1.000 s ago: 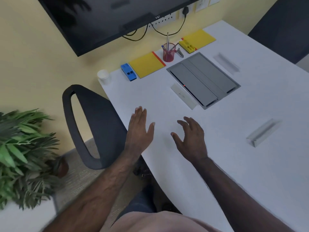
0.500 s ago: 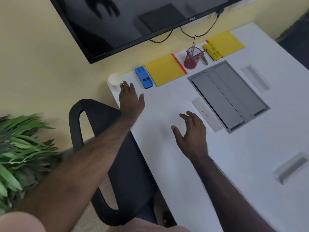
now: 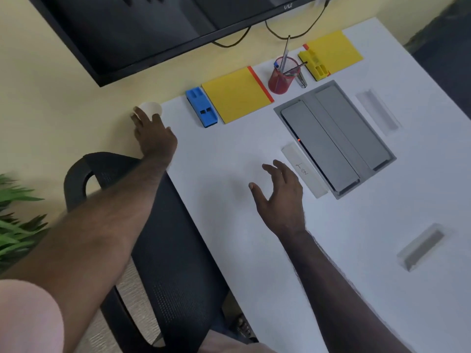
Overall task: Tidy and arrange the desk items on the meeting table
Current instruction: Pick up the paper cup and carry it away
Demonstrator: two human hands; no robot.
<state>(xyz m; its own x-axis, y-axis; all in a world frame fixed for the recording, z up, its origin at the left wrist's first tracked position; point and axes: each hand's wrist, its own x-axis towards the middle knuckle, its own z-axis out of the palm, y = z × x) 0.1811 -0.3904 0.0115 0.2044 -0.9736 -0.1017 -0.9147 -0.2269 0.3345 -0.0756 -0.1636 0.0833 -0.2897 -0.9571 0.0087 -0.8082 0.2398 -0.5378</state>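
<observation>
The black monitor (image 3: pixel 158 29) carries the letters "VU" on its lower bezel; the white name plate (image 3: pixel 303 171) bears handwriting (roughly "LION", hard to read).

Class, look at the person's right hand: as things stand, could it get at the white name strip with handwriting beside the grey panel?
Probably yes. The right hand hovers open and empty just beside the white handwritten name strip, and nothing lies between them on the white table.

A white table (image 3: pixel 229 200) carries a white cup (image 3: pixel 151 108) at its far left corner, a blue stapler (image 3: pixel 201 107), two yellow notepads (image 3: pixel 235 98) (image 3: pixel 335 50), a red pen holder (image 3: pixel 283 75), a yellow stapler (image 3: pixel 314 64) along the far edge, and clear nameplates (image 3: pixel 304 170) around a grey hatch (image 3: pixel 334 138).
</observation>
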